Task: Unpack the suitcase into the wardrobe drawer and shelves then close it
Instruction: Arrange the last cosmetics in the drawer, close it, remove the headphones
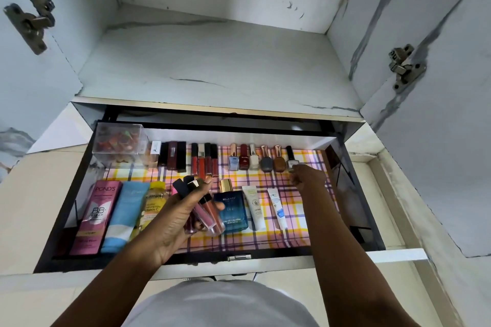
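Observation:
The wardrobe drawer (353, 162) stands pulled out, lined with checked paper. My left hand (180, 210) grips a bundle of several lip gloss tubes (204, 210) over the drawer's middle. My right hand (305, 176) reaches to the back right, its fingers pinching a nail polish bottle with a black cap (291, 159) at the end of a row of nail polish bottles (255, 159). Lipsticks and glosses (202, 159) stand along the back. The suitcase is out of view.
At the drawer's front lie a pink Pond's box (95, 215), a blue tube (125, 215), a yellow Garnier bottle (154, 202), a blue cologne bottle (233, 212) and two white tubes (255, 207). A clear plastic box (119, 141) sits back left. A bare shelf (218, 69) lies above, doors open.

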